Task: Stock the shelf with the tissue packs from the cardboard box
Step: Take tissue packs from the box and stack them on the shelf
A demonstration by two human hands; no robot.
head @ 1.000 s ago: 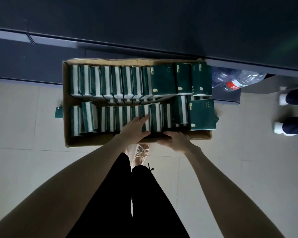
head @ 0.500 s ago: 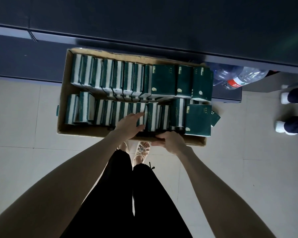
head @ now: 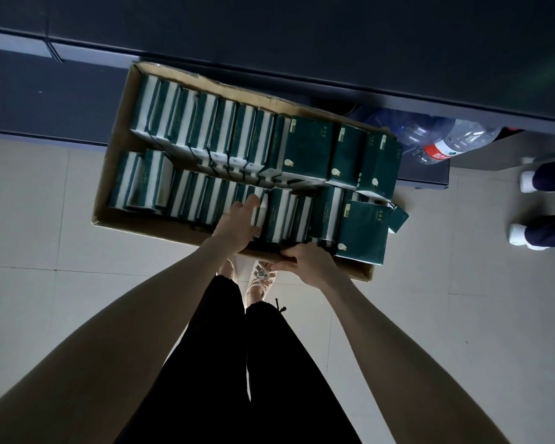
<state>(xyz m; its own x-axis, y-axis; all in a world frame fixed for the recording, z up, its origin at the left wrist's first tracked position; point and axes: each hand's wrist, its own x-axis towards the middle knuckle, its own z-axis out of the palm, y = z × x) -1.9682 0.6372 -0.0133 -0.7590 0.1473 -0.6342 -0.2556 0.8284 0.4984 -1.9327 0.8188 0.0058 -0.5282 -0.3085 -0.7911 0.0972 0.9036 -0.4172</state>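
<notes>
**Both hands at the box**

I'm seeing L hand (head: 237, 222) lying across near-row tissue packs (head: 308, 145) inside cardboard box (head: 161, 227); can't tell if it's gripping one or just touching. R hand (head: 305, 262) is gripping box's near wall, fingers curled over it; box is sitting on floor (head: 45, 219), against dark shelf (head: 302, 33).

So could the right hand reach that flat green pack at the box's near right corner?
Probably yes. The right hand grips the near wall of the cardboard box just beside the flat pack, which lies uncovered on top of the row. It would need to let go first.
</notes>
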